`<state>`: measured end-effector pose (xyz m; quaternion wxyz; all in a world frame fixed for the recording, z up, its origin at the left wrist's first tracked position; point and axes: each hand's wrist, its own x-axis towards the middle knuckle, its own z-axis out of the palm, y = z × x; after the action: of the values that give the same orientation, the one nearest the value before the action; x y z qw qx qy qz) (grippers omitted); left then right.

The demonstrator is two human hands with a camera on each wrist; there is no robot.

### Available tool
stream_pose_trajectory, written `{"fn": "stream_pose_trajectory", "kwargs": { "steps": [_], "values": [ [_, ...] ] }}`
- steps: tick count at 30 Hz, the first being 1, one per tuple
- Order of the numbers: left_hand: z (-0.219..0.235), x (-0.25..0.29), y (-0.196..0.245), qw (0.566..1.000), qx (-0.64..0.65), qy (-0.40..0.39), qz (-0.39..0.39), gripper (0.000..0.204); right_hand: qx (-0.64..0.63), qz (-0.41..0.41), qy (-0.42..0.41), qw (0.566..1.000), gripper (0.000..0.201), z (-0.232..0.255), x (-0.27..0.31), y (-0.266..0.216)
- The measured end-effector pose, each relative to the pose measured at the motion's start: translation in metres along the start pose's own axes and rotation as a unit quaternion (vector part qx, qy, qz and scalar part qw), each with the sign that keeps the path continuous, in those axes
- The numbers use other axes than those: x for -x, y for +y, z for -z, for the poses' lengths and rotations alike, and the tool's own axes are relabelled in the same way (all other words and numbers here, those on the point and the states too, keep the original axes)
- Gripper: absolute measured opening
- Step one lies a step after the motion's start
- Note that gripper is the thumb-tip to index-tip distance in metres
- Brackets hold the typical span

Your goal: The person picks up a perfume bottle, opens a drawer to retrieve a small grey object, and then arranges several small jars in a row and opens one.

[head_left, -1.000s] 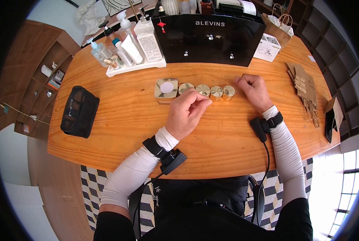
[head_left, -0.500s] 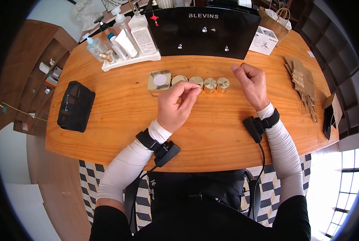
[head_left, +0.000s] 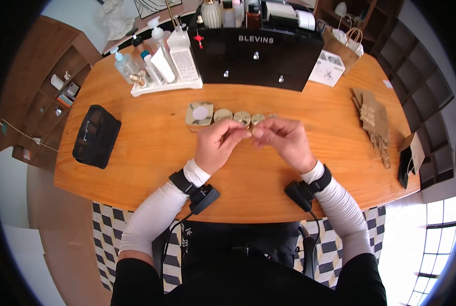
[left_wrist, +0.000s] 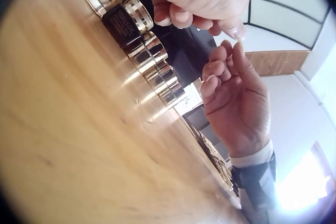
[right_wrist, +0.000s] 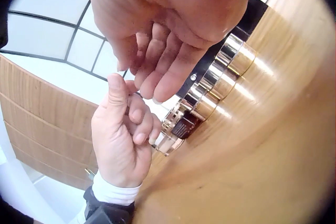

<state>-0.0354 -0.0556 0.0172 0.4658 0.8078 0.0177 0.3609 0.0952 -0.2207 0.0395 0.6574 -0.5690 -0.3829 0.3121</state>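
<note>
My left hand [head_left: 212, 147] and right hand [head_left: 291, 145] meet above the table, in front of a row of small gold-lidded jars [head_left: 223, 115]. Thumb and forefinger of each hand come together at the tips, and the two pairs of fingertips sit right beside each other. I cannot tell whether something tiny is pinched there. The other fingers are bent. At the row's left end stands a squarish gold-topped item [head_left: 199, 113] with a pale round patch. In the left wrist view, a dark square jar [left_wrist: 122, 28] with a gold lid stands beside shiny gold jars [left_wrist: 160, 71].
A black case [head_left: 98, 136] lies left on the wooden table. Behind are a white tray [head_left: 169, 88] of pump bottles and tubes, a black drawer organizer [head_left: 248, 66] and a white box [head_left: 328, 67]. Flat brown paper bags [head_left: 373, 117] lie to the right.
My right hand has moved left and down from beyond the right end of the jars to meet the left hand. The left hand keeps its pinching pose; the head view has shifted slightly.
</note>
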Motion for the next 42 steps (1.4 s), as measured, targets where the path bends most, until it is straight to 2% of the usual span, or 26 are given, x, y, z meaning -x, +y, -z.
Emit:
{"fn": "stream_pose_trajectory", "kwargs": {
  "steps": [3, 5, 10, 12, 15, 18, 20, 23, 25, 34, 42],
  "values": [
    [0.0, -0.001, 0.005, 0.999, 0.038, -0.002, 0.01, 0.008, 0.024, 0.002, -0.035, 0.999, 0.019, 0.004, 0.003, -0.004],
    [0.002, -0.002, 0.003, 1.0, -0.007, -0.024, 0.005, 0.009, -0.016, -0.041, -0.052, 0.998, 0.018, 0.005, 0.001, -0.005],
    [0.001, 0.003, -0.006, 0.998, 0.012, -0.045, 0.051, 0.009, -0.07, -0.07, -0.036, 0.994, 0.018, 0.0, 0.007, 0.007],
    [0.001, -0.002, -0.005, 0.996, 0.047, -0.05, 0.049, 0.009, -0.088, -0.051, -0.031, 0.994, 0.018, 0.0, 0.003, 0.005],
    [0.002, -0.003, -0.008, 0.996, 0.026, -0.068, 0.042, 0.013, -0.07, -0.05, -0.038, 0.996, 0.018, 0.004, 0.002, 0.01],
    [0.003, -0.002, -0.011, 0.989, 0.043, -0.102, 0.094, 0.018, -0.067, -0.062, -0.043, 0.995, 0.018, 0.004, 0.001, 0.009],
    [0.002, -0.002, -0.011, 0.988, 0.044, -0.108, 0.102, 0.02, -0.065, -0.059, -0.044, 0.995, 0.018, 0.006, 0.001, 0.008],
    [0.002, -0.002, -0.015, 0.989, 0.045, -0.103, 0.098, 0.021, -0.054, -0.046, -0.046, 0.996, 0.018, 0.006, 0.001, 0.009],
    [0.004, -0.003, -0.012, 0.981, 0.072, -0.115, 0.14, 0.023, -0.033, -0.031, -0.041, 0.998, 0.019, 0.004, 0.002, 0.007],
    [0.004, -0.002, -0.012, 0.963, 0.145, -0.112, 0.196, 0.027, -0.028, -0.016, -0.046, 0.998, 0.02, 0.0, 0.005, 0.004],
    [0.004, -0.004, -0.007, 0.965, 0.128, -0.123, 0.196, 0.024, -0.023, -0.029, -0.052, 0.998, 0.02, 0.004, 0.003, 0.006]
  ]
}}
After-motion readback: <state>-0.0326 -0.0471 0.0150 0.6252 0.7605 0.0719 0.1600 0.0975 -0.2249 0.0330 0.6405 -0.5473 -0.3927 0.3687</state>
